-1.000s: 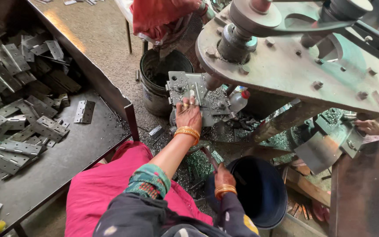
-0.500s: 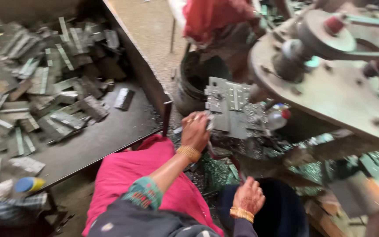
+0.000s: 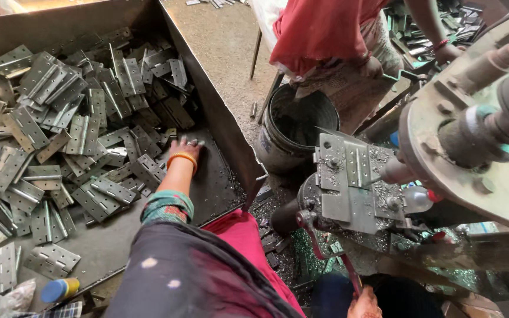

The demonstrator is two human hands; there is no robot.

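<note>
My left hand (image 3: 187,148) reaches out to the left and lies palm down on the floor of a large dark metal tray (image 3: 219,112), fingers apart, right beside a heap of grey steel hinges (image 3: 60,135). It has an orange bangle at the wrist and holds nothing. My right hand (image 3: 363,305) shows only partly at the bottom edge, closed around the end of a thin red lever (image 3: 325,250) that rises to a metal jig (image 3: 349,182) on the machine. A hinge lies on the jig plate.
A black bucket (image 3: 296,126) stands between tray and jig. A heavy grey machine body (image 3: 472,135) fills the right. Another person in red (image 3: 331,29) works behind the bucket. Metal chips litter the ground below the jig. A blue-and-yellow bottle (image 3: 60,290) lies at the tray's near corner.
My left hand left the jig and swung left into the tray of hinges. The view turned left with it. My right hand stayed low at the lever.
</note>
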